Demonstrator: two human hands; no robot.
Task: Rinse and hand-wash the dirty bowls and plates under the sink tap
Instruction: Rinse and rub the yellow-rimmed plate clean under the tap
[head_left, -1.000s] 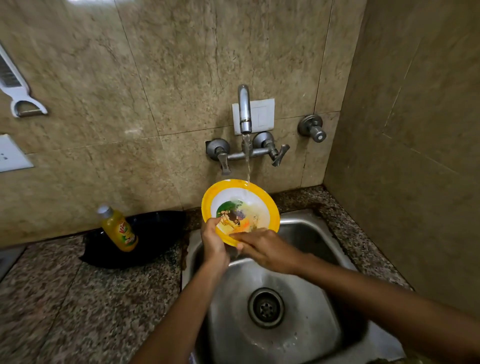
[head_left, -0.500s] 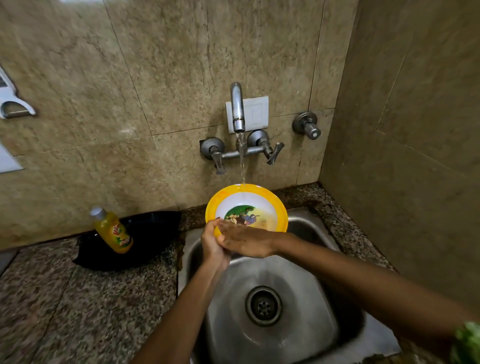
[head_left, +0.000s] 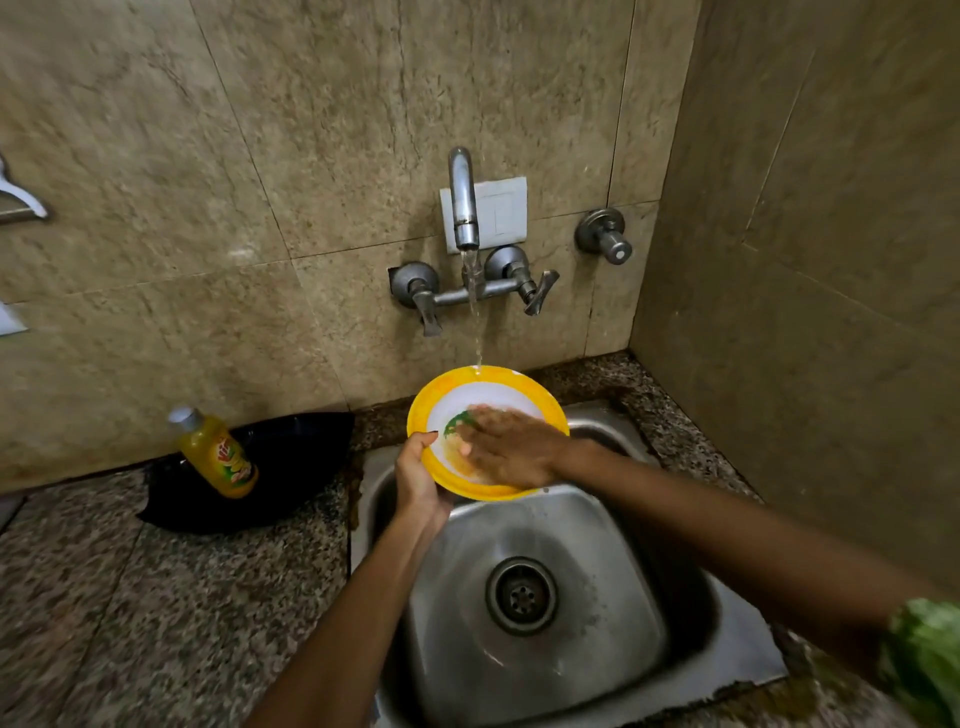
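Note:
A yellow-rimmed bowl (head_left: 540, 402) with a white, picture-printed inside is held tilted over the steel sink (head_left: 597, 613). My left hand (head_left: 418, 480) grips its left rim, thumb on the inside edge. My right hand (head_left: 506, 447) lies flat inside the bowl with straight fingers, blurred by motion, covering most of the picture. Water runs from the wall tap (head_left: 463, 208) onto the bowl's far rim.
A yellow dish-soap bottle (head_left: 218, 454) leans on a black pan (head_left: 291, 467) on the granite counter (head_left: 130, 597) left of the sink. Tiled walls stand behind and to the right. The sink drain (head_left: 521, 595) lies below the bowl.
My right hand has slid from the bowl's near left rim up across its inside. The bowl stays under the running water in my left hand.

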